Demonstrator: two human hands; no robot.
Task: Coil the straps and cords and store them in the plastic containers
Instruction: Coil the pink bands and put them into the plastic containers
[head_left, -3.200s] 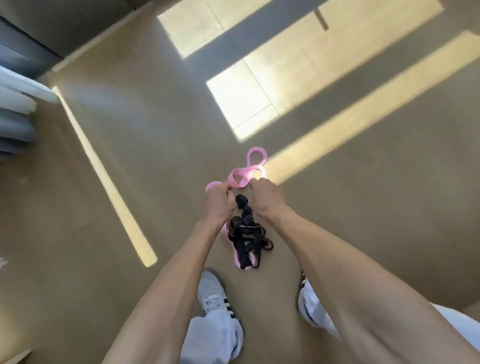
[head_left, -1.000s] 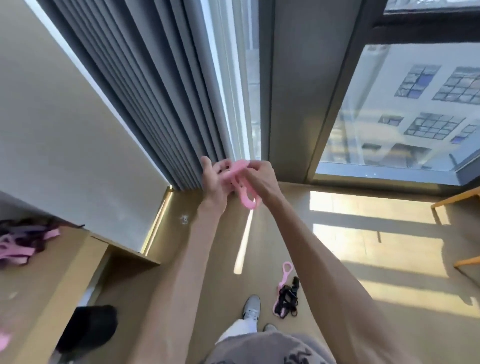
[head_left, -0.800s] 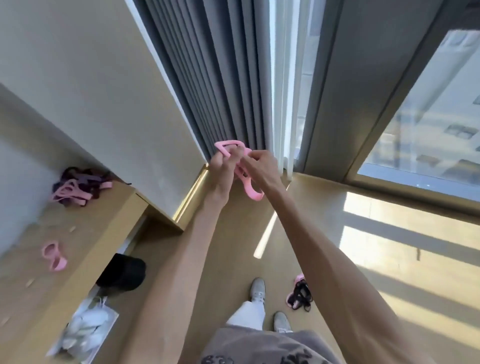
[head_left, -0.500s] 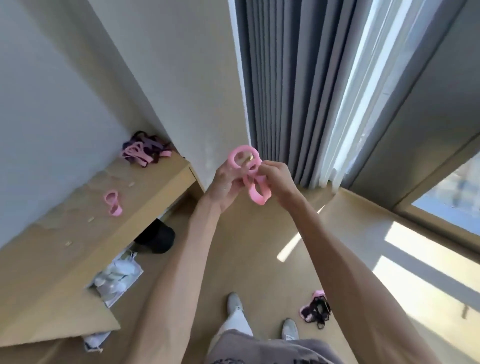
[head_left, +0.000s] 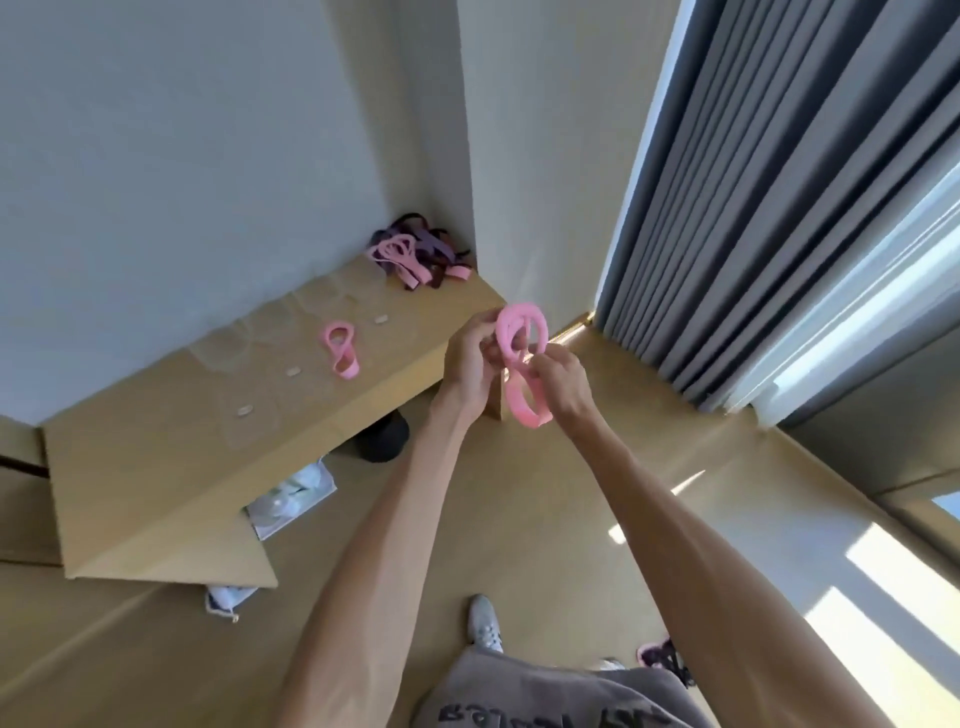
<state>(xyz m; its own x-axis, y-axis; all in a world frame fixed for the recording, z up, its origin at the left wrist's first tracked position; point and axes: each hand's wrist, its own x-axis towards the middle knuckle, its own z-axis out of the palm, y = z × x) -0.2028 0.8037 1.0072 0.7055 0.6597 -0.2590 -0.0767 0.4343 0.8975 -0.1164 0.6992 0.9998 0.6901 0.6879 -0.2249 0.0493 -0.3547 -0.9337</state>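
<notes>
Head camera, and we're looking down over both forearms at a pink strap held up in front of us, twisted into a figure-eight. Our left hand has its fingers curled around the upper loop, which stands just above the knuckles. Our right hand pinches the crossing point, and the lower loop hangs beneath it.

Off to the left, a pale wooden desk runs into the corner of the wall. On its top lies a second pink strap, also in a figure-eight, flat and on its own. Further back in the corner sits a tangled pile of pink and purple straps, touching the wall. We can make out faint clear round shapes on the desktop near the lone strap, but we cannot tell what they are.

Under the desk we see a black object and a white bag. Grey curtains hang to the right. Down by our shoe, another bundle of black and pink straps lies on the floor.
</notes>
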